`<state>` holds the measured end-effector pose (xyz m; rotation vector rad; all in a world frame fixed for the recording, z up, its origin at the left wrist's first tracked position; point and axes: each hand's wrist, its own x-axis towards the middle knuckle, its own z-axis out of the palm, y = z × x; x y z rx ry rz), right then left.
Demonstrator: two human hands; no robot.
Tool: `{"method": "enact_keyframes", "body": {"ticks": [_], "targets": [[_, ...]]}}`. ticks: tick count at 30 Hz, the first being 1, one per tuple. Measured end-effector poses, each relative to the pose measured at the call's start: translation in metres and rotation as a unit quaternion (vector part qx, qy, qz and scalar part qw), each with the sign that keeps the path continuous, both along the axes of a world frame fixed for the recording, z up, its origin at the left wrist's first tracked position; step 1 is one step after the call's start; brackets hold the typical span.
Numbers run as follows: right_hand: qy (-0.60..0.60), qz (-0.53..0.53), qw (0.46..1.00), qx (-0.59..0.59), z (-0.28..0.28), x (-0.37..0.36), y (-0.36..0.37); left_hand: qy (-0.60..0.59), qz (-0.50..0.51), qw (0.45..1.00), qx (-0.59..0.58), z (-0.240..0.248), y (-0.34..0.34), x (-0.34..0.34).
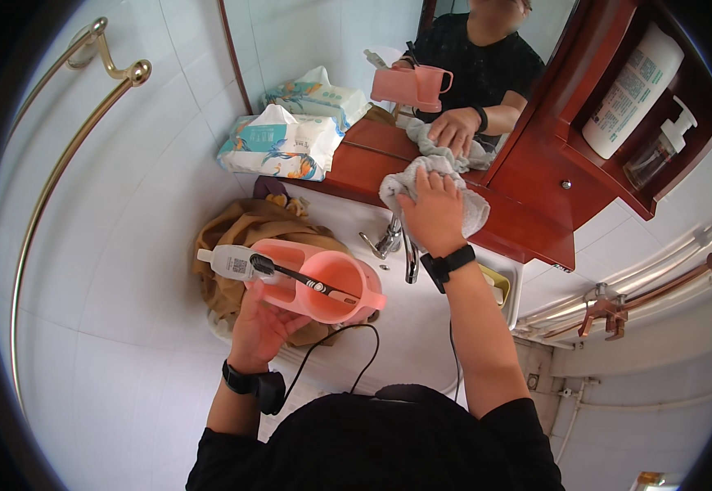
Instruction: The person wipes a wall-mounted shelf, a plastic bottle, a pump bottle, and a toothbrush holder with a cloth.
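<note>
My left hand (pixel 258 327) is closed around the underside of a pink toothbrush holder (pixel 278 252), keeping it raised over the basin. A pink cup (pixel 331 278) sits in the holder's right part. Across the top lies a black toothbrush (pixel 311 282), its bristle end to the left. Beside the bristles, a whitish toothpaste tube (pixel 233 261) sticks out of the holder's left end. My right hand (pixel 436 209) bears down on a crumpled grey-white cloth (pixel 470 214) on the red-brown wooden ledge (pixel 364 168), fingers over the cloth.
Wipes packs (pixel 278 146) stand on the ledge's left end, below the mirror (pixel 340 37). The washbasin (pixel 430 327) has a chrome faucet (pixel 389 239); brown fabric (pixel 225 229) is bunched at its left. A yellow soap dish (pixel 497 282) is by my right forearm. Bottles (pixel 634 90) fill the right shelf.
</note>
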<state>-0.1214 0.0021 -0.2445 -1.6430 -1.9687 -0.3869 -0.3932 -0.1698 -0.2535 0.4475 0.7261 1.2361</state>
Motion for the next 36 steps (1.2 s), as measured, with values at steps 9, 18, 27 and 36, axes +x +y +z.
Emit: {"method": "enact_keyframes", "body": {"ticks": [9, 18, 27, 36], "targets": [[-0.008, 0.063, 0.997, -0.05, 0.012, -0.046, 0.022, 0.009, -0.018, 1.0, 0.012, 0.004, 0.003, -0.003], [0.041, 0.22, 0.974, -0.045, -0.004, -0.074, 0.059, 0.009, -0.025, 1.0, 0.016, 0.006, 0.004, 0.008], [0.053, 0.287, 0.956, -0.026, -0.013, 0.025, 0.031, 0.007, -0.05, 0.999, -0.006, 0.014, 0.005, 0.027], [0.085, 0.211, 0.965, -0.129, 0.002, 0.149, -0.022, 0.022, -0.08, 0.996, 0.02, 0.015, 0.008, 0.063]]}}
